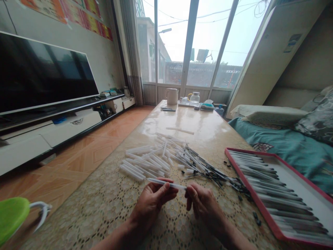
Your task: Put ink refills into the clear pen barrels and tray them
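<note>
My left hand [153,199] is closed around a clear white pen barrel [166,183], held level just above the table. My right hand [201,203] pinches at the barrel's right end; what its fingertips hold there is too small to make out. Just beyond my hands lies a heap of white pen barrels [145,161] and, to its right, a heap of thin black pen refills [205,168]. A red-rimmed tray [260,211] at the right holds several assembled pens in rows.
The long table [109,201] has a lace-patterned cover. At its far end stand a white jug [171,96] and a glass teapot [194,98]. A TV [44,74] on a low unit is left, a bed with teal sheet [293,152] right. A green lid [11,217] sits bottom left.
</note>
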A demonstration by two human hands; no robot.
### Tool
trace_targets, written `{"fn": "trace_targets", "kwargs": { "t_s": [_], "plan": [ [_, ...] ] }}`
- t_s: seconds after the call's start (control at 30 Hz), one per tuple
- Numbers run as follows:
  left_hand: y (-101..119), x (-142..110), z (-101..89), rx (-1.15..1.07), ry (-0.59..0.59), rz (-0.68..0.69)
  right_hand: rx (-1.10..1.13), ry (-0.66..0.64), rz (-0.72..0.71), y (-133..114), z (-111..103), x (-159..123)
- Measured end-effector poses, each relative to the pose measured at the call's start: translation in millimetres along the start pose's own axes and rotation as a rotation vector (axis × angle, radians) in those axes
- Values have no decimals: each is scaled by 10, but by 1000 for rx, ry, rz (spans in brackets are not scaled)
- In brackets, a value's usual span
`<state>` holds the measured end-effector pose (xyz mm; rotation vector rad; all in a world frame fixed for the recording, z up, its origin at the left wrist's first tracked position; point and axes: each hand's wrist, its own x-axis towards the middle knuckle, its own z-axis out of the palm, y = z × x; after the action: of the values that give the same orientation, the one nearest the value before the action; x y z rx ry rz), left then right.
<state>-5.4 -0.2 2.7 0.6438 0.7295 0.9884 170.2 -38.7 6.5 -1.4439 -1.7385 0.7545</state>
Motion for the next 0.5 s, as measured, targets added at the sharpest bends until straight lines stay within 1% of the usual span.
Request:
{"fn": "trace_targets", "kwargs": {
  "t_s": [0.3,0.5],
  "plan": [
    [-2,6,-14,11,-41,-7,-21,-37,-17,22,-6,2],
    [-4,12,-11,-21,0,12,-22,-13,5,-23,-18,-9]
  ]
}}
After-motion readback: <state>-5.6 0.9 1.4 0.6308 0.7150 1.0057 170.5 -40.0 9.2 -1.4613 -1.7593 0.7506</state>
